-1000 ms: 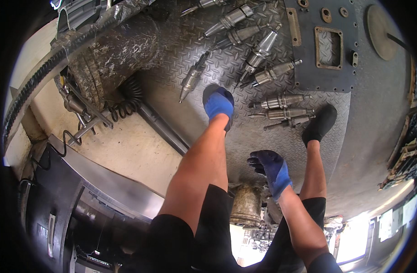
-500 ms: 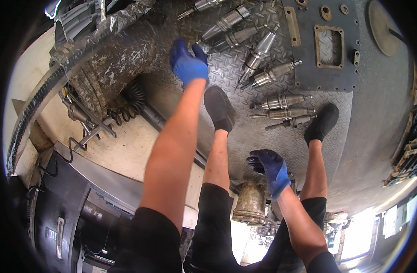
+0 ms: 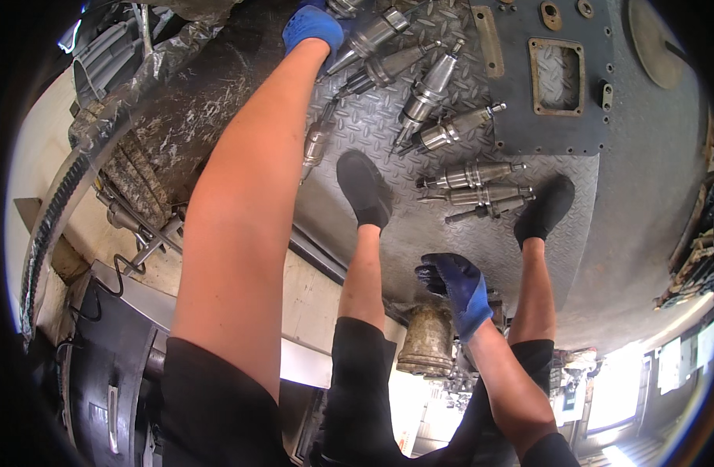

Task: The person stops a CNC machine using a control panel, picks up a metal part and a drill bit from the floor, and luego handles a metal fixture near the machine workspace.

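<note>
My left hand [image 3: 313,29], in a blue glove, reaches to the upper edge, beside a metal tool holder [image 3: 344,8]. Its fingers are mostly hidden, so I cannot tell whether it grips anything. Along my left forearm another tool holder [image 3: 316,144] lies on the tread plate, partly covered by the arm. Two tool holders [image 3: 372,39] [image 3: 388,66] lie just right of the left hand. My right hand [image 3: 460,292], also gloved, hangs low in the middle with fingers loosely bent and nothing visible in them. Above it, several tool holders [image 3: 472,173] lie side by side near my right shoe.
More tool holders [image 3: 431,89] are spread across the tread plate [image 3: 419,229]. A dark flat plate [image 3: 517,132] with a rectangular opening lies at upper right. A grimy machine part [image 3: 186,109] and a ribbed cable guide [image 3: 61,187] are at left. My shoes [image 3: 363,187] [image 3: 545,210] stand among the holders.
My left hand has moved up and away, from beside the tool holders to the upper edge. The holder along the forearm has come into sight. My right hand has barely moved.
</note>
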`<state>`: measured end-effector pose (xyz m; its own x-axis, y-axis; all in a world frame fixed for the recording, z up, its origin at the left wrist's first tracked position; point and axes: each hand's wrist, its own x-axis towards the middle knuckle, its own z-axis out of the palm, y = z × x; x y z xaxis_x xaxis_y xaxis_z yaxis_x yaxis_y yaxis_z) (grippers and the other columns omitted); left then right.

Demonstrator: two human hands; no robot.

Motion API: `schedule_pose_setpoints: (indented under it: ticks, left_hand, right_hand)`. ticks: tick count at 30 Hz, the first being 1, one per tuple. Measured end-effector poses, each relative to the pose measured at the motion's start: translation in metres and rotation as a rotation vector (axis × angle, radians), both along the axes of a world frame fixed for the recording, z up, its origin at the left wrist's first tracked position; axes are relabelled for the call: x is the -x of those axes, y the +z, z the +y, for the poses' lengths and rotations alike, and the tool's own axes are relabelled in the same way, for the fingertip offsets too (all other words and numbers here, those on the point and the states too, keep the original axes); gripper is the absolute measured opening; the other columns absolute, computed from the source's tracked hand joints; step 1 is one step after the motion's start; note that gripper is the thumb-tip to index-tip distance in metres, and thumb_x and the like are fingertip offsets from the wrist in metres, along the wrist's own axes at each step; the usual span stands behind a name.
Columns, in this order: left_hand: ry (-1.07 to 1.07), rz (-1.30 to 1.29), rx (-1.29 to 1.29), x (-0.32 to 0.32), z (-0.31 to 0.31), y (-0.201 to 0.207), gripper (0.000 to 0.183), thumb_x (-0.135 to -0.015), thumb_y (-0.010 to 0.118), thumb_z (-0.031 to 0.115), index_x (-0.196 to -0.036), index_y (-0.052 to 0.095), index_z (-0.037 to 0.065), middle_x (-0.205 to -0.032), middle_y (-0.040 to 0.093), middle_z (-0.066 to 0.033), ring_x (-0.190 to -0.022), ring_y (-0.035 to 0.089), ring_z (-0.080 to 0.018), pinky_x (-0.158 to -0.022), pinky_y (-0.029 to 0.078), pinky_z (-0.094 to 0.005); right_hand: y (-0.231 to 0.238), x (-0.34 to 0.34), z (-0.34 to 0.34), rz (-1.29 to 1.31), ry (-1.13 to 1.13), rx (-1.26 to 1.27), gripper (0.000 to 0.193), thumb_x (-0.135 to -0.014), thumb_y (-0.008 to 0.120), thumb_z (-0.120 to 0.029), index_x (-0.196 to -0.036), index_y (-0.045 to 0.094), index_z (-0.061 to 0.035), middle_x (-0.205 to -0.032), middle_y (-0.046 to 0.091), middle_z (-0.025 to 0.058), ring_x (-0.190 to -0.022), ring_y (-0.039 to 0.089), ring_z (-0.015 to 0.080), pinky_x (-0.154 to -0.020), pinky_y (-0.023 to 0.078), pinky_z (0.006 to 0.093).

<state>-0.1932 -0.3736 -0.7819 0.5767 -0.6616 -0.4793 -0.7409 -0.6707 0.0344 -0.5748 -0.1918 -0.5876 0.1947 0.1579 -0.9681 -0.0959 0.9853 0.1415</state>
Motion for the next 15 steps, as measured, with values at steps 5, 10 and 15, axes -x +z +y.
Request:
schedule_pose_setpoints:
  ticks: [5, 10, 15]
  left_hand:
    - [-0.065, 0.033, 0.08, -0.014, 0.002, -0.024, 0.068, -0.068, 0.082, 0.044, -0.127, 0.061, 0.017, -0.119, 0.068, -0.0153, -0.112, 0.063, -0.0371, -0.095, 0.05, -0.0428]
    - [-0.076, 0.101, 0.115, -0.041, 0.017, -0.03, 0.07, -0.068, 0.084, 0.031, -0.131, 0.059, 0.014, -0.118, 0.068, -0.0166, -0.11, 0.065, -0.0339, -0.094, 0.05, -0.0404]
    - [0.416, 0.322, 0.29, 0.019, 0.037, 0.04, 0.067, -0.072, 0.084, 0.015, -0.131, 0.055, 0.003, -0.12, 0.067, -0.0132, -0.104, 0.065, -0.0197, -0.091, 0.052, -0.0331]
  right_hand:
    - [-0.002, 0.001, -0.005, 0.011, -0.037, -0.011, 0.029, -0.099, 0.06, -0.027, -0.109, 0.07, -0.0025, -0.098, 0.073, 0.0075, -0.088, 0.068, 0.0154, -0.079, 0.051, 0.0295]
    - [-0.004, -0.001, -0.01, -0.001, -0.018, 0.03, 0.03, -0.099, 0.059, -0.028, -0.11, 0.07, -0.0027, -0.097, 0.073, 0.0071, -0.087, 0.068, 0.0149, -0.078, 0.051, 0.0286]
    - [0.001, 0.001, -0.012, 0.022, 0.018, 0.155, 0.031, -0.099, 0.06, -0.029, -0.112, 0.069, -0.002, -0.1, 0.073, 0.0068, -0.09, 0.068, 0.0154, -0.08, 0.05, 0.0288]
